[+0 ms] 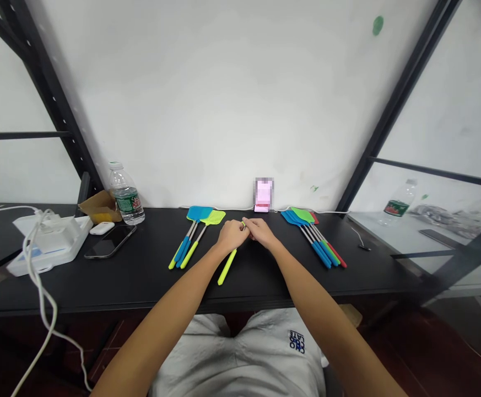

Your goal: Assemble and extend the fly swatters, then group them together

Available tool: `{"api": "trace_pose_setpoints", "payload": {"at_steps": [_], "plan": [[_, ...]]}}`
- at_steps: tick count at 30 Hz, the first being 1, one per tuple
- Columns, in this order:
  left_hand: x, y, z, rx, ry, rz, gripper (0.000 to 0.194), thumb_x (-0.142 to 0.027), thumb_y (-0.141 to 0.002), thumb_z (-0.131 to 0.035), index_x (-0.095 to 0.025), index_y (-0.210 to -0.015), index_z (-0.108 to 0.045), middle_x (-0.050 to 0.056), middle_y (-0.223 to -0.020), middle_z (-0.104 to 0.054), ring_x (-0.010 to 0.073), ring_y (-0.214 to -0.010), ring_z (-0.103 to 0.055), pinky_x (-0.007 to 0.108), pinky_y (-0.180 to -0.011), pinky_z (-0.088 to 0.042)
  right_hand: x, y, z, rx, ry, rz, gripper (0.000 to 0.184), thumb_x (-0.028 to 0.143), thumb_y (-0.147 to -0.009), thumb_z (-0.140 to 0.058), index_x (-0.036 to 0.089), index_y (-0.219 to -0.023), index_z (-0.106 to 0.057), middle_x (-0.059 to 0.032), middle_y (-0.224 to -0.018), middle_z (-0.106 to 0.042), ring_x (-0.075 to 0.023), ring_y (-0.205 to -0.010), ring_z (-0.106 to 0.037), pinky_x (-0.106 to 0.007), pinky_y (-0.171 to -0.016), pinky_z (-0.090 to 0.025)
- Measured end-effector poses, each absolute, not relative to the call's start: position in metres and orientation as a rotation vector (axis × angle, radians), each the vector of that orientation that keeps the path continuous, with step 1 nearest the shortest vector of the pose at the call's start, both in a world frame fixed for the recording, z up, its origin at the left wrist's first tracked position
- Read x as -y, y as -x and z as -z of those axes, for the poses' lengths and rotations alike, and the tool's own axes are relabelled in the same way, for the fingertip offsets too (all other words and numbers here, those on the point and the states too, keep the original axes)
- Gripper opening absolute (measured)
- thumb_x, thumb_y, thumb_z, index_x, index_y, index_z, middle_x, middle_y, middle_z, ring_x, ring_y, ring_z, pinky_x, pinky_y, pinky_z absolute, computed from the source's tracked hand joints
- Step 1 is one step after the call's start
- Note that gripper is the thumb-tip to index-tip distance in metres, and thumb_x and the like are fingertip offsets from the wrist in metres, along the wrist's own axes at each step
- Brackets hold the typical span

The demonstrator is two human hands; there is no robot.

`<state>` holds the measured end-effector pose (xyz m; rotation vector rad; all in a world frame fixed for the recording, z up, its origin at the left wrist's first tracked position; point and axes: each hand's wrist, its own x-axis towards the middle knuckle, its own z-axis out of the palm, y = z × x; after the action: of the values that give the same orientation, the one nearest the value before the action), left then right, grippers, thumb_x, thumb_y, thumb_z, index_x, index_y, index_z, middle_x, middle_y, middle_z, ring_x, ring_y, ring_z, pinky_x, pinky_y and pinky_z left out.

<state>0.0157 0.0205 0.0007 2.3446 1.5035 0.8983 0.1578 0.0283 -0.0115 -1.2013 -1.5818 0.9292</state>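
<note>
Over the surface [141, 286], the yellow-handled stick [227, 267] slants toward me from my left hand [232, 234] and right hand [260, 230], both curled closed around its upper end; I seem to be adjusting it, which next calls for steady fingers.

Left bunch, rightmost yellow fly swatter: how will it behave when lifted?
Yellow fly swatter: probably light, given the slim shaft and flat head. That perforated head likely flexes; the straight shaft looks stiffer. Lifting might nudge the adjacent blue head, since they appear to overlap.
</note>
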Motion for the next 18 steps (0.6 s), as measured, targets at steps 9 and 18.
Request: {"api": "trace_pose_setpoints", "payload": {"at_steps": [9,18], "plan": [[-0.016,-0.017,-0.001,-1.470,-2.443,-0.848,0.041,-0.039,-0.087,-0.042,-0.017,-0.064,-0.068,0.007,-0.066,-0.065,0.0172,-0.065,-0.057,0.027,-0.059,-0.033,-0.028,-0.159,0.010,1.531,1.110,-1.086,0.039,0.050,-0.079,-0.058,0.018,-0.059,-0.050,0.0051,-0.045,-0.039,-0.0069,-0.039,-0.036,-0.019,-0.037,-0.023],[-0.010,-0.017,-0.008,-1.444,-2.464,-0.776,0.038,-0.045,-0.084,-0.048,-0.019,-0.061,-0.064,0.005,-0.063,-0.063,0.0171,-0.064,-0.057,0.026,-0.056,-0.029,-0.038,-0.173,0.012,1.357,1.188,-1.067,0.038,0.048,-0.078,-0.063,0.019,-0.060,-0.047,0.0061,-0.041,-0.037,-0.0060,-0.036,-0.032,-0.019,-0.036,-0.022]]}}
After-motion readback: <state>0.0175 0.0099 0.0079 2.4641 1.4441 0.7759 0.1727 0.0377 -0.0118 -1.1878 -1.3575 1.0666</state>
